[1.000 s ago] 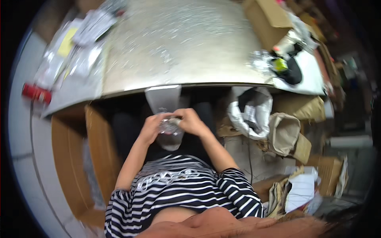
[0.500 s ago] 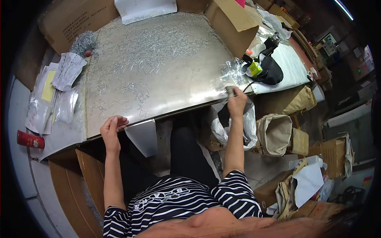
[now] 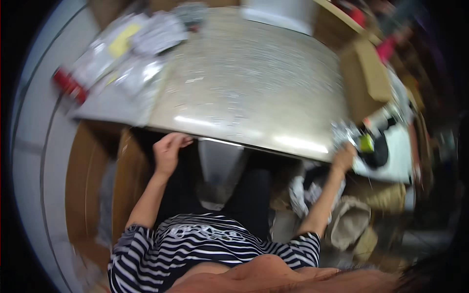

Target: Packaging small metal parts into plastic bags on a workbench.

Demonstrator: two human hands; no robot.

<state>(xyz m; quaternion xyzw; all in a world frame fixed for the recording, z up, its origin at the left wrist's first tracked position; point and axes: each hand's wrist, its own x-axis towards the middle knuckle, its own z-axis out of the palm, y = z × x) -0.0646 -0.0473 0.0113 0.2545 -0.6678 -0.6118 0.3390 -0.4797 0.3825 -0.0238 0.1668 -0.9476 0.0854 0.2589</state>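
My left hand [image 3: 167,152] is at the front edge of the metal-topped table [image 3: 273,112], left of a pale hanging sheet [image 3: 220,158]. Its thumb and fingers are pinched together; anything between them is too small to make out. At the table's front right corner my right hand [image 3: 345,158] is closed, its fingertips mostly hidden and blurred. Just beyond it lies a crumpled clear plastic bag [image 3: 343,132], beside a black cloth item [image 3: 376,154] with a yellow-green label [image 3: 366,143]. Many thin, short metal pieces [image 3: 273,58] are strewn over the tabletop.
Papers and clear bags [image 3: 132,73] lie at the left, near a red can [image 3: 70,85]. An open carton [image 3: 366,73] stands at the back right. Below the right corner are a white bag [image 3: 312,193] and a beige sack [image 3: 349,222]. Cardboard boxes [image 3: 88,180] stand at lower left.
The whole view has turned, so the table appears shifted. My right hand has moved rightward to the table corner, closer to the clear plastic bag. My left hand stays pinched at the front edge.
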